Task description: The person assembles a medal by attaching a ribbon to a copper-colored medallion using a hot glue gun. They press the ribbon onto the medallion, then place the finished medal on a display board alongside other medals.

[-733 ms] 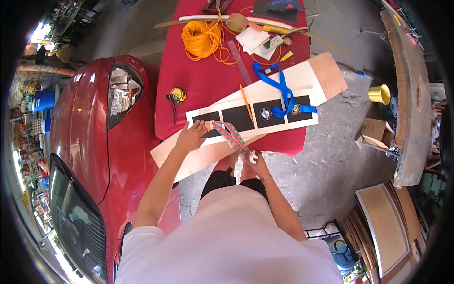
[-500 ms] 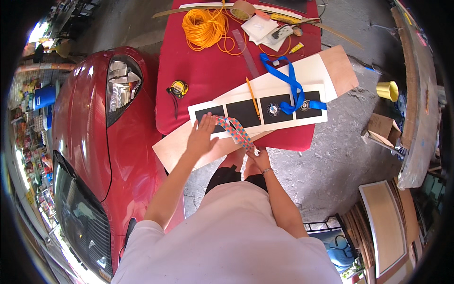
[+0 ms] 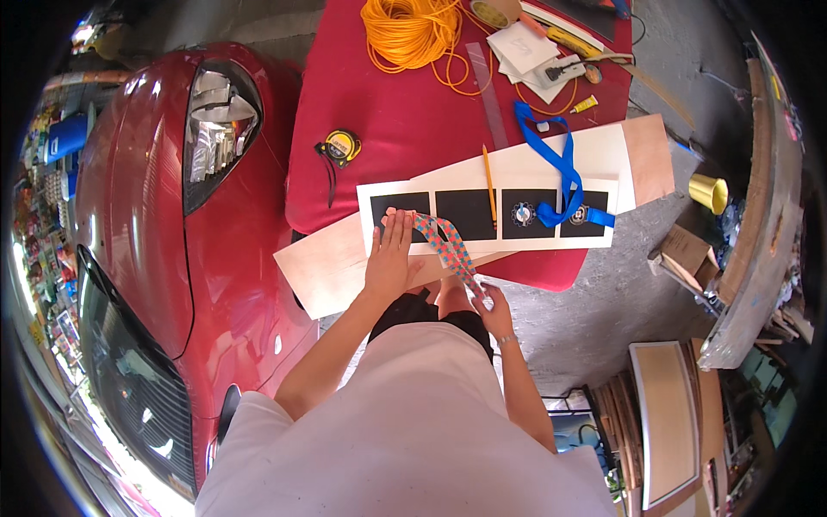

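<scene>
My left hand lies flat with fingers stretched over the leftmost black square of a long white board with black squares. Its fingertips press on the far end of a red-and-teal patterned ribbon; a small copper-coloured piece peeks out beside them, mostly hidden. Off the board's near edge, my right hand is closed on the ribbon's other end, holding it stretched toward my body. Two round medals, one silver and blue and one dark, rest on the right squares. A blue ribbon loops there. A pencil lies across the board.
Under the board are a longer wooden plank and the red-covered table. Around them lie a tape measure, an orange cord coil, white papers and a small yellow tube. A red car stands at left.
My right hand has drawn the ribbon's end a little farther toward me and to the right. My left hand stays flat at the other end. The whole view has shifted slightly.
</scene>
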The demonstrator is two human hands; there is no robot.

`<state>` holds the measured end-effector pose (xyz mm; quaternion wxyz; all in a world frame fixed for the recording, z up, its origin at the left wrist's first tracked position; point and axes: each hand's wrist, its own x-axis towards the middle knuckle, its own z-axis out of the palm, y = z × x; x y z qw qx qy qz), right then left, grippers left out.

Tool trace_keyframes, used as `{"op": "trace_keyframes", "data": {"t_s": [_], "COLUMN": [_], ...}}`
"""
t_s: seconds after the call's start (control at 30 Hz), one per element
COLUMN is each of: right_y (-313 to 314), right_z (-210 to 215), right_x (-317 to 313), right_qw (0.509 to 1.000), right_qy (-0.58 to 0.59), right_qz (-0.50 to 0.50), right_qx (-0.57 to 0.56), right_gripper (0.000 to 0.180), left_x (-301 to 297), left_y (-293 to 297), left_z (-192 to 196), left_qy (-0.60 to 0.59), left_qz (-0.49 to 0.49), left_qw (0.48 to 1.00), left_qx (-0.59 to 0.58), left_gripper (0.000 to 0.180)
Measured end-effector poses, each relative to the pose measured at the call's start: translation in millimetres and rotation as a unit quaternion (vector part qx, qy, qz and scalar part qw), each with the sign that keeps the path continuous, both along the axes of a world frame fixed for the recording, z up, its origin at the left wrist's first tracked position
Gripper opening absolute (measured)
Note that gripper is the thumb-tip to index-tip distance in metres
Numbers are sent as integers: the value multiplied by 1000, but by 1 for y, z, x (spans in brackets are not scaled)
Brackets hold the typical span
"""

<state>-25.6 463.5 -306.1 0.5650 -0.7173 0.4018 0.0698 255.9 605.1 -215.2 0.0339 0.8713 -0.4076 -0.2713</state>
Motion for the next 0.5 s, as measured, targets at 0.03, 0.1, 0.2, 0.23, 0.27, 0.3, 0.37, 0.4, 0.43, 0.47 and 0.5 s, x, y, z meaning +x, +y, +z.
{"op": "trace_keyframes", "data": {"t_s": [0.03,0.1,0.2,0.23,0.27,0.3,0.37,0.4,0.43,0.47,0.5], "right_y": [-8,-20,-56,-69,-80,-91,-111,-121,-128,-133,-138], "right_z": [22,69,137,159,180,201,240,258,274,289,303], "right_x": [-10,-23,-25,-20,-12,0,28,45,63,81,101], "right_qw": [1000,1000,991,985,984,983,983,983,983,988,987], "right_qy": [10,16,52,67,68,68,78,89,90,39,-20], "right_qz": [-8,21,108,143,148,152,154,152,158,128,106], "right_qx": [27,13,53,76,78,81,68,51,20,78,122], "right_gripper": [33,33,36,37,37,38,39,40,40,40,41], "left_x": [0,-1,-3,-4,-4,-5,-5,-5,-6,-6,-7], "left_y": [0,1,4,5,6,6,7,7,8,9,9], "left_z": [0,-2,-5,-6,-7,-8,-10,-11,-11,-12,-13], "left_qy": [2,-6,-3,2,-1,-1,-3,-6,-4,-6,-3], "left_qz": [2,9,25,30,34,36,39,42,40,46,49], "left_qw": [1000,1000,999,999,999,999,999,998,999,998,998], "left_qx": [8,-2,-20,-17,-27,-27,-31,-35,-28,-39,-39], "left_gripper": [102,101,101,101,101,101,103,104,106,107,108]}}
